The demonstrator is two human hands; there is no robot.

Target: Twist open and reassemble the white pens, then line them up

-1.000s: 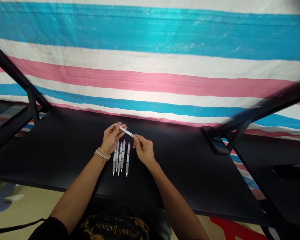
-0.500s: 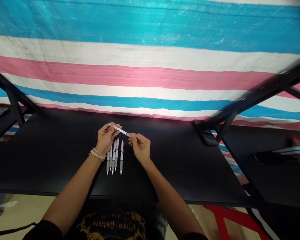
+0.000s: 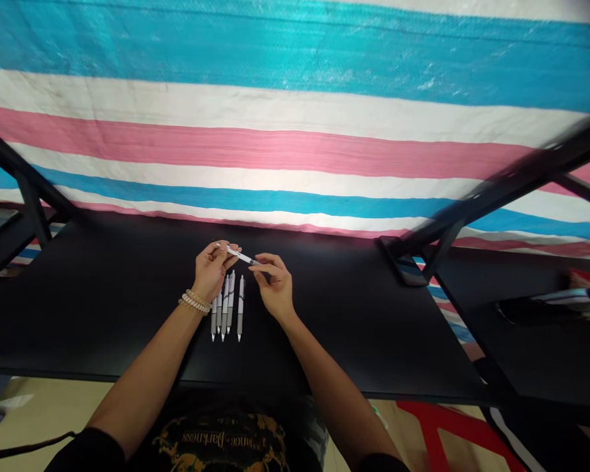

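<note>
So, the left hand is clenched around a white pen, pinching it between thumb and fingers just above the middle of the frame. The pen is held up over a black table, slanting down from upper left to lower right, with its far end reaching toward the right hand. That hand's fingers are spread loosely around the pen's end, and I can't tell whether they touch it or are grasping anything.

Just below the hands, five pens lie side by side on the table, almost parallel, with their metal tips pointing toward the person. The left hand sits right above them, and the one on the right lies a little apart from the other four. Beaded bracelets circle the left wrist.

A striped tarp in blue, white and pink fills the top of the frame, crossed by black bars at the right. At the bottom are a black T-shirt with gold print, a beige floor, a black cord and a red frame.
</note>
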